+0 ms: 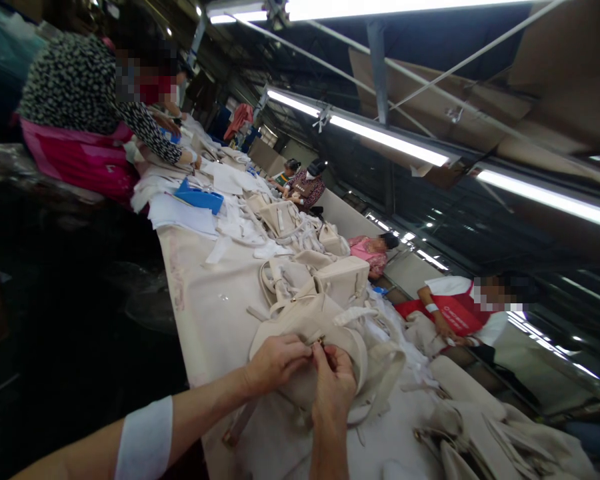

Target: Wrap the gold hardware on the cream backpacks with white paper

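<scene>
A cream handbag (270, 333) lies on the table in front of me, its straps spread to the right. My left hand (280, 361) is closed, thumb and fingers pinched together at the bag's upper side. Close against it, my right hand (334, 380) is closed too, its thumb and curled fingers at a small gold-coloured metal fitting (321, 341) on the bag. The fingers partly cover the fitting, so its exact kind is hidden. The fingertips of both hands nearly meet there. A white band (145, 437) wraps my left forearm.
More cream bags (343, 280) stand beyond mine along the long table (195, 287). Others (460, 427) are heaped at lower right. White sheets (183, 215) and a blue tray (200, 197) lie at far left. Co-workers stand along both sides, one in a red apron (463, 310) at right.
</scene>
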Motion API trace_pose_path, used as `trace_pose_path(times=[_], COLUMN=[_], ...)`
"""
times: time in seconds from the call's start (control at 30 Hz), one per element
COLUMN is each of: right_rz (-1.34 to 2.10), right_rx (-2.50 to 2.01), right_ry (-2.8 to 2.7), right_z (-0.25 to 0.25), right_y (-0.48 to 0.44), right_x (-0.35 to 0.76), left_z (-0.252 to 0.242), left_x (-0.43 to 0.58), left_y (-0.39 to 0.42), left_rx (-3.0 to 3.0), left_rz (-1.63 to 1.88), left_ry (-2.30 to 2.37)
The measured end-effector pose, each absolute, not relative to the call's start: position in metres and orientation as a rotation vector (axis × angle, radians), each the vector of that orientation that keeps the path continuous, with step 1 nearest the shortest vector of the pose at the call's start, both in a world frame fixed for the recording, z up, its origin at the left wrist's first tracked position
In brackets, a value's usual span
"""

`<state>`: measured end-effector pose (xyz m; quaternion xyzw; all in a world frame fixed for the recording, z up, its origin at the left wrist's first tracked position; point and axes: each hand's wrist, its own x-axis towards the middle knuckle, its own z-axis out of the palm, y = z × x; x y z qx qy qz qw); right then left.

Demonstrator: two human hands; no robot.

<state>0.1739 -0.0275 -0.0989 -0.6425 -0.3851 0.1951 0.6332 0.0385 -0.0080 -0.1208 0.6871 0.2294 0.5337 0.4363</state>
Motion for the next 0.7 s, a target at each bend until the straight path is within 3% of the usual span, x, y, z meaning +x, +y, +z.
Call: trace_pose_path(times=[0.17,0.37,0.57,0.7], right_rz=[0.51,0.467,0.434,0.592], right_rx=[-1.481,-1.426,-1.421,-1.463], right_ry=[-0.935,-0.952,-0.873,-1.097], right_z=[-0.094,-0.082,-0.073,-0.062], right_y=[-0.032,-0.034,-0.046,-0.129], right_x=[0.176,0.169,0.154,0.165], left_z=[-0.102,-0.089,-0.093,-0.098], left_x=[0.033,0.04,0.051,0.058], left_y=[-0.008,-0.001,0.007,0.011], left_rx=[1.128,1.116,1.219,1.257], left_rz=[0.971,0.797,0.905,0.991], left_ry=[0.555,0.58,0.606,0.642])
